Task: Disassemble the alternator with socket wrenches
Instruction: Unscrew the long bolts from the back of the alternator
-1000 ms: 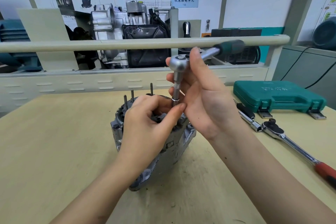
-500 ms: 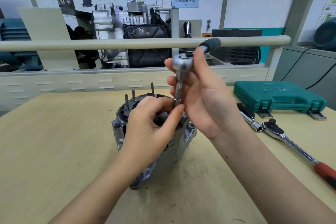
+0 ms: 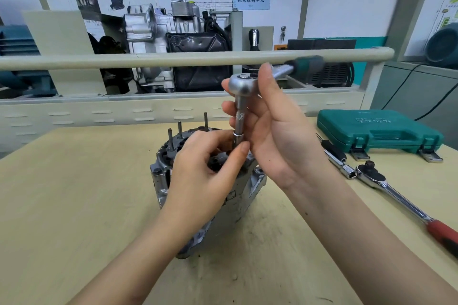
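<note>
A grey metal alternator stands on the wooden table, with three thin studs sticking up from its top. A small ratchet wrench with a green handle stands upright on a long extension bar that goes down into the alternator's top. My right hand grips the ratchet head and the bar, thumb up beside the head. My left hand rests on the alternator and pinches the socket at the bar's lower end. The fastener under the socket is hidden.
A larger ratchet with a red handle lies on the table at the right, next to a black-handled tool with a socket. A closed green tool case sits behind them. A beige rail and engine display stand beyond the table.
The wrench's green handle swung from pointing right to pointing away, then back to the right. Both hands stayed at the alternator's top.
</note>
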The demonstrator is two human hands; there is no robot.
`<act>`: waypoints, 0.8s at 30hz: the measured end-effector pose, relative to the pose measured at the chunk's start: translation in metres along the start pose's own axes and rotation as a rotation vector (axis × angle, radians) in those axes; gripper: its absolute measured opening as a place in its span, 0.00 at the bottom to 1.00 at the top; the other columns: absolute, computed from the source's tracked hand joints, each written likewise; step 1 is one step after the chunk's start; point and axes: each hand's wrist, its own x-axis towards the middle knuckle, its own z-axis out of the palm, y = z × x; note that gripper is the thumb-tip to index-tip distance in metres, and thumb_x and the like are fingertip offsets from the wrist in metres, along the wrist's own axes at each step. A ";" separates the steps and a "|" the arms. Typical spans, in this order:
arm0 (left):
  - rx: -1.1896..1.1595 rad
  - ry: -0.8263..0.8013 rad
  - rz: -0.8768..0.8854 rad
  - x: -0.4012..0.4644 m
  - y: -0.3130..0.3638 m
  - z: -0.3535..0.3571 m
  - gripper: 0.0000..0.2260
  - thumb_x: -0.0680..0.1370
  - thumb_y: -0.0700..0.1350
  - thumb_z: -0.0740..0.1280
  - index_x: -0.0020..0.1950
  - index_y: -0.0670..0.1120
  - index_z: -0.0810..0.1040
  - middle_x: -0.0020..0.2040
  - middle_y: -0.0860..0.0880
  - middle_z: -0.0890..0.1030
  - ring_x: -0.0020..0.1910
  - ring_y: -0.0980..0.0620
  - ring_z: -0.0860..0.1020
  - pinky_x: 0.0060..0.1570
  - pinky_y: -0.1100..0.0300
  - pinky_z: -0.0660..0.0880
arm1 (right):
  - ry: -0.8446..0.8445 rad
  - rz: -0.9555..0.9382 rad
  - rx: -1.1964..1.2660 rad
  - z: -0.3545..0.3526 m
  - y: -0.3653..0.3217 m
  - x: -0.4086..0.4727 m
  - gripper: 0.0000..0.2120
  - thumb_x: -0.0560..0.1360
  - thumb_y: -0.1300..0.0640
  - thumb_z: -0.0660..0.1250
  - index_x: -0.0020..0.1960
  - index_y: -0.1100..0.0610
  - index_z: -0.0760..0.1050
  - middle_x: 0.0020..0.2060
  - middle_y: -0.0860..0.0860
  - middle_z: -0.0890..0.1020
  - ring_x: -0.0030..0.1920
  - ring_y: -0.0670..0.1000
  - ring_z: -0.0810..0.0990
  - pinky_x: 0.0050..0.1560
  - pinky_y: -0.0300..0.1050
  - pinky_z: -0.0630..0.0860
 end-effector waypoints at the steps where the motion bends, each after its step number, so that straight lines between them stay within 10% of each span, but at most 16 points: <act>1: -0.003 -0.006 0.016 0.000 0.000 0.000 0.04 0.71 0.54 0.64 0.43 0.57 0.76 0.37 0.56 0.77 0.40 0.56 0.75 0.41 0.67 0.70 | -0.005 0.008 -0.017 0.000 -0.001 0.001 0.18 0.62 0.45 0.62 0.43 0.58 0.75 0.35 0.48 0.83 0.31 0.44 0.80 0.32 0.34 0.75; 7: 0.008 0.015 0.011 0.001 0.000 -0.001 0.05 0.70 0.53 0.67 0.39 0.52 0.76 0.33 0.55 0.77 0.36 0.58 0.74 0.38 0.67 0.69 | -0.028 0.030 0.020 0.001 -0.001 -0.001 0.27 0.61 0.46 0.64 0.55 0.61 0.72 0.32 0.48 0.81 0.29 0.44 0.78 0.32 0.35 0.74; 24: -0.010 -0.029 0.031 0.000 -0.002 -0.003 0.02 0.71 0.55 0.61 0.39 0.61 0.72 0.35 0.56 0.77 0.40 0.60 0.74 0.41 0.69 0.69 | -0.047 0.025 0.004 0.000 -0.001 0.000 0.20 0.64 0.45 0.61 0.46 0.59 0.74 0.34 0.47 0.83 0.30 0.44 0.79 0.32 0.35 0.73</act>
